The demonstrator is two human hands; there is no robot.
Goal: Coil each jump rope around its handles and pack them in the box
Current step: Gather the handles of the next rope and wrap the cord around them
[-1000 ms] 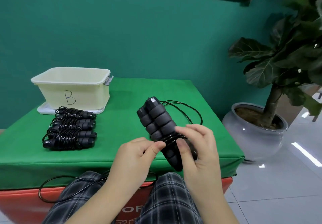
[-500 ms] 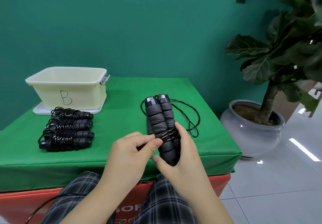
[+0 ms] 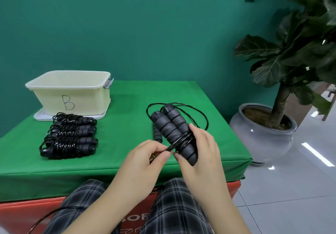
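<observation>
1. Gripping a pair of black foam handles [image 3: 172,130], the right hand [image 3: 201,153] is curling its fingers around their lower half, thumb pressing on the near side, so the handles are tilting up and away to the left above the grip.
2. Pinching a stretch of thin black cord [image 3: 174,145] between thumb and forefinger, the left hand [image 3: 145,161] is sitting just left of the right hand's grip, nearly touching its thumb.
3. Several turns of that cord are already lying around the handles right at the grip, under the right fingers.
4. Beyond the grip, loose loops of cord [image 3: 198,115] are trailing over the green table cover [image 3: 127,106], and another dark handle [image 3: 157,133] is lying on the cover just behind the held pair.
5. Well to the left of the grip, four coiled jump ropes [image 3: 70,136] are lying side by side in a row on the cover.
6. Farther back on that side, the cream box marked "B" [image 3: 72,92] is standing open on its white lid [image 3: 42,115], apart from both hands.
7. Off to the right of the grip, a potted plant [image 3: 263,130] is standing on the floor.
</observation>
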